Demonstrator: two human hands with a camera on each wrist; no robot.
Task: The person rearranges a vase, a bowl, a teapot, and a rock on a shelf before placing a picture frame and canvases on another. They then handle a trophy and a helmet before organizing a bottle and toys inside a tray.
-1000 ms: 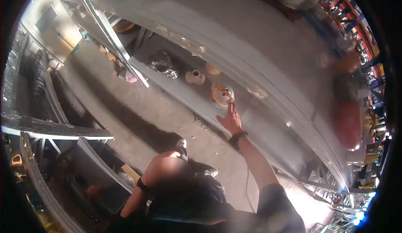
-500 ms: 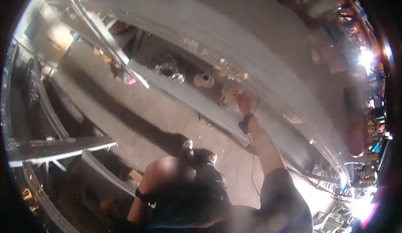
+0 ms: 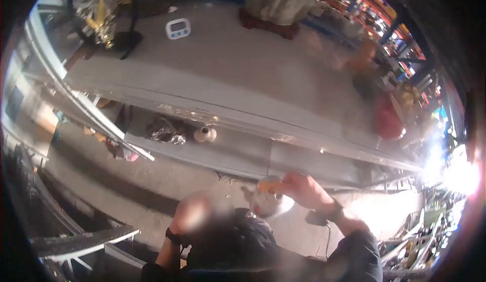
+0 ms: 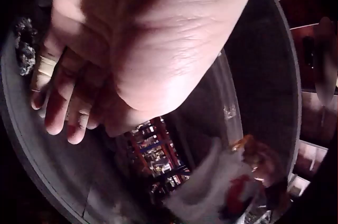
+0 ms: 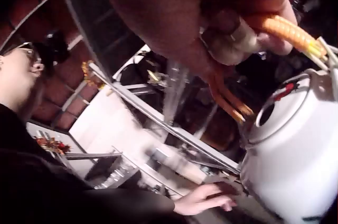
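Observation:
My right hand [image 3: 301, 188] grips the orange overhead handle [image 5: 290, 34] of a white teapot [image 3: 276, 206], its fingers curled round it. The teapot hangs below that hand, in front of my body and off the near edge of the lower shelf. In the right wrist view the teapot [image 5: 296, 155] shows a dark round opening on top and a red mark by the rim. My left hand [image 3: 195, 213] is held low at the left, blurred in the head view. In the left wrist view that hand [image 4: 142, 50] has loosely bent fingers and holds nothing.
On the lower shelf [image 3: 233, 155] stand a small pale pot [image 3: 205, 134] and crumpled shiny wrapping [image 3: 167, 130]. The upper shelf [image 3: 202, 69] bears a white timer [image 3: 178, 29], a rock on a wooden stand [image 3: 278, 1] and a red rounded vessel [image 3: 390, 117]. A metal frame [image 3: 96, 107] runs at the left.
My right hand has reached the teapot on the lower shelf, taken its handle and brought it off the shelf towards my body. The head view has tilted up to show more upper shelf.

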